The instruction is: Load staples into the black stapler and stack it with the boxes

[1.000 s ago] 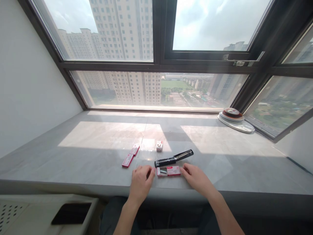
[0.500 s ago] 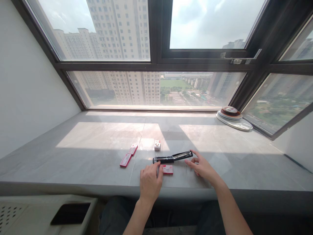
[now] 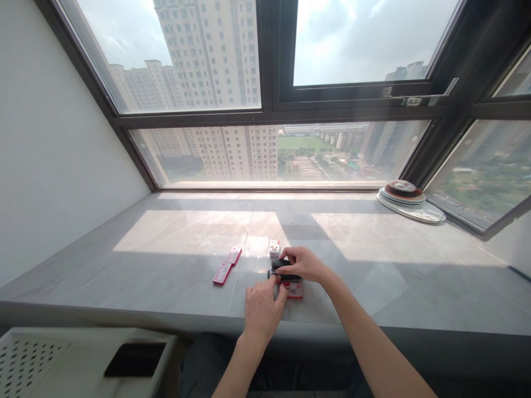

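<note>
A black stapler (image 3: 281, 263) lies on the grey stone sill, folded over and partly hidden by my fingers. My right hand (image 3: 305, 265) grips its upper part from the right, thumb and fingers pinched around it. The fingertips of my left hand (image 3: 262, 309) hold the front end of its base. Right below the stapler is a small red-and-white box (image 3: 295, 291), with my left thumb close to its left edge. A small white cube-shaped box (image 3: 274, 249) stands just behind the stapler.
Two flat pink-and-white boxes (image 3: 223, 272) lie end to end to the left. A stack of plates (image 3: 404, 194) sits in the far right corner by the window. Below the sill's front edge, at lower left, is a cream plastic object (image 3: 83, 359) with holes.
My right hand has swung leftward and over, folding the stapler's opened-out arm back above its base. My left hand stays at the front end. The view has shifted slightly.
</note>
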Demonstrator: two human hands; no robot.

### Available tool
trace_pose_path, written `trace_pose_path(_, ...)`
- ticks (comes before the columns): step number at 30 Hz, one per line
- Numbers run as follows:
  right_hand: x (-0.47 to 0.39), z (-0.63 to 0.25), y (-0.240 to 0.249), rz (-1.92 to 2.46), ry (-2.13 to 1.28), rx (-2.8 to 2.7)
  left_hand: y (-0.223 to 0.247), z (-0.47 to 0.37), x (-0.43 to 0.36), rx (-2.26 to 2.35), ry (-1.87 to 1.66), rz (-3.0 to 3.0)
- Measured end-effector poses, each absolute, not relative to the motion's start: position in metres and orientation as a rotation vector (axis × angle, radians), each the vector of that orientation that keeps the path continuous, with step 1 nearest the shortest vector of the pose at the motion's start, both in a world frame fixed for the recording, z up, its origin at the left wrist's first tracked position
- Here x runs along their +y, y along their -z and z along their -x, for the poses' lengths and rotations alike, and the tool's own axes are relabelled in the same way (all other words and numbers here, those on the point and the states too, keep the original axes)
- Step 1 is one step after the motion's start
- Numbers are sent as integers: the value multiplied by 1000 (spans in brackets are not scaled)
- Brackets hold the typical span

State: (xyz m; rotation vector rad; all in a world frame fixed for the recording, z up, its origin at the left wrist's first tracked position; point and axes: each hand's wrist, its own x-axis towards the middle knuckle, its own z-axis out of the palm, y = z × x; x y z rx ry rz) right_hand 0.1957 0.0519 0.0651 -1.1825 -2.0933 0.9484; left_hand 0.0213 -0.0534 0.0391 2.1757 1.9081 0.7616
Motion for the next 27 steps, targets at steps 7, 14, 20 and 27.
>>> trace_pose_path(7,44,-197,-69,1233,-771,-2268,-47,-30,-57,1605,-801,-2392)
trace_pose_path(14,42,-224,-57,1405,-722,-2154,-42,21,-36,1863,-817,-2412)
trace_pose_path(20,35,-236,-51,1467,-712,-2094,-31,104,-9,2150,-976,-2241)
trace_pose_path(27,26,-232,-62,1532,-706,-2101,-9,119,12,1717,-1064,-2186)
